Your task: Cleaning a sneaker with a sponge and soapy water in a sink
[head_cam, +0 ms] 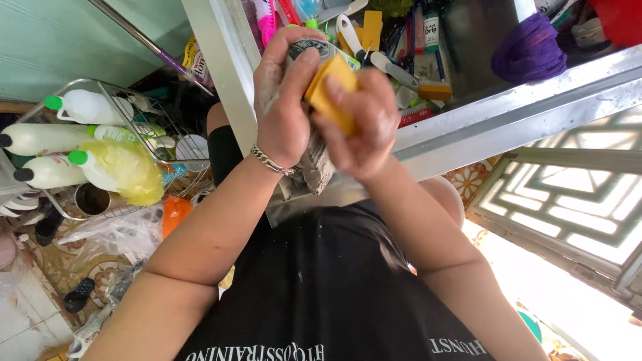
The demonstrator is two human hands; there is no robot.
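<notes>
Yellow sponge (332, 92) pinched in right hand (364, 130) grip against grey labelled can (314, 107) clasped by left hand (284, 107)

Metal-framed shelf (468, 127) being crowded with brushes (421, 83), purple yarn ball (529, 48). Wire rack (144, 100) being loaded with white bottles (80, 107), yellow bag (130, 170).
</notes>
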